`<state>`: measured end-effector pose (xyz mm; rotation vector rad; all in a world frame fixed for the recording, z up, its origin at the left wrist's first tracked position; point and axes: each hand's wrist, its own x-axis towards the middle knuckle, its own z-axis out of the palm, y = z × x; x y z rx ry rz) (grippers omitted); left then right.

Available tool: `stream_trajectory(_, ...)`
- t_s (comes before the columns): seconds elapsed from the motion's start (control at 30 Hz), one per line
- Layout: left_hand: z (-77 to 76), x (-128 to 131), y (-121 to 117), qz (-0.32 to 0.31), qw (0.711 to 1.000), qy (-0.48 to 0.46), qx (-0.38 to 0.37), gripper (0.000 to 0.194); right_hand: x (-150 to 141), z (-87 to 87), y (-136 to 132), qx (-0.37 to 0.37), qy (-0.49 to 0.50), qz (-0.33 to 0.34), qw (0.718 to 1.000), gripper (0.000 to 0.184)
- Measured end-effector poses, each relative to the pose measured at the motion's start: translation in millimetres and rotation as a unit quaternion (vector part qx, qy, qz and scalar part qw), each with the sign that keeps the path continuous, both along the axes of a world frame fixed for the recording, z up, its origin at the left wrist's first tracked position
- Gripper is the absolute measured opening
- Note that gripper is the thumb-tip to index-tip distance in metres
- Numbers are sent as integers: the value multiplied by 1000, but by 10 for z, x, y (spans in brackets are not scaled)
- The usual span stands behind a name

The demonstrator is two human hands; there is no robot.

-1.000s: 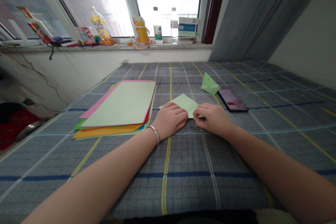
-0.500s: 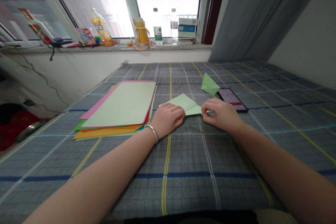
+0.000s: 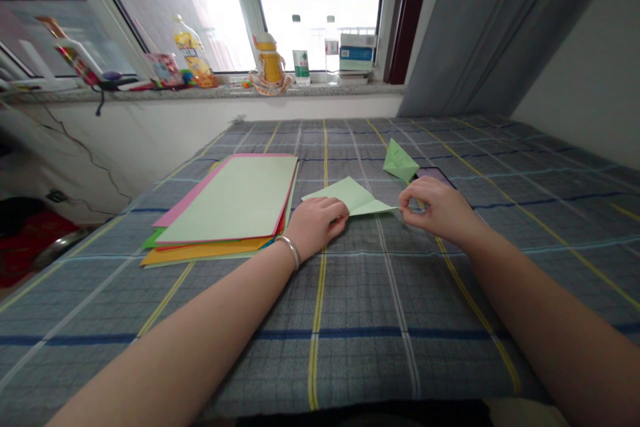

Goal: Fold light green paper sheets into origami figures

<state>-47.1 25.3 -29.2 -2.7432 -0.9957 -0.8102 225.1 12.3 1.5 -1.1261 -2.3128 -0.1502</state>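
Pale green origami paper point(image 3: 353, 199), a creased triangular sheet, lies on a woven plaid bedsheet point(image 3: 350, 347), just beside a stack of coloured card point(image 3: 225, 200). The left hand point(image 3: 316, 227) rests open on its near corner, unclenched; the right hand point(image 3: 437, 210) pinches its pointed tip. Compared with the earlier frames, the right hand has shifted outward, uncovering more of the sheet.

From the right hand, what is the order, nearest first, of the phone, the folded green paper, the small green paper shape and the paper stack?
1. Phone and folded green paper, too close to call: phone behind the right hand, paper at its fingertips.
2. Small green paper shape, farther forward.
3. Paper stack, farthest, on the left.
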Motion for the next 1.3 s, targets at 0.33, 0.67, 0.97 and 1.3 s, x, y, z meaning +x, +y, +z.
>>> stream_trajectory(0.33, 4, -22, 26, 7, 1000, -17, -5, 6, 1, -8, 11, 1, 31, 25, 999, 7)
stream_trajectory(0.67, -23, -14, 33, 1, 1000, -25, -11, 5, -244, -58, -105, 40, -1, -1, 999, 11)
stream_trajectory(0.97, -18, 69, -19, -21, 998, 24, 49, 6, -581, -160, -173, 44, -69, -17, 997, 11)
stream_trajectory(1.3, 27, 64, -60, -16, 996, 27, 78, 18, -571, -151, -165, 35, -31, 11, 999, 9)
